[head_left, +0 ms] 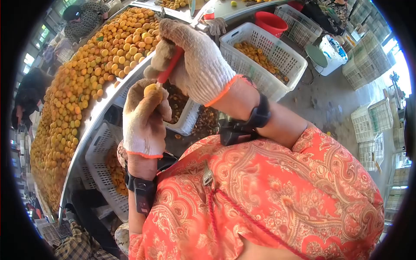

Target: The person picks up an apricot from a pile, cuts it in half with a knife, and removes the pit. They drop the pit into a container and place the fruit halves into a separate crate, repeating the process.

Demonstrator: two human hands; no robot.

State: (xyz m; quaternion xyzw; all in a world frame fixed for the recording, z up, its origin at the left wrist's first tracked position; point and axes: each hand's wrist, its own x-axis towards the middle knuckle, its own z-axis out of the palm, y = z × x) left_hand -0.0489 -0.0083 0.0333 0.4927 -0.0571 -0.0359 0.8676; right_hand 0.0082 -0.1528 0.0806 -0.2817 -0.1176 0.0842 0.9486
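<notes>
My left hand (145, 112), in a stained white glove, pinches a small yellow-orange apricot (150, 89) between its fingers. Above and to the right, my right hand (186, 60), also gloved, is wrapped round a red-handled tool (170, 65). The lower end of the handle is close to the apricot; the tool's tip is too small to make out. Beyond both hands, a long heap of apricots (99, 65) lies on a metal-edged table (93, 113).
White crates with cut fruit stand below the table (104, 151) and at the upper right (277, 84). Nearby are a red basin (271, 24), a white bucket (331, 54) and stacked crates (368, 56). Other people are at the left and top edges.
</notes>
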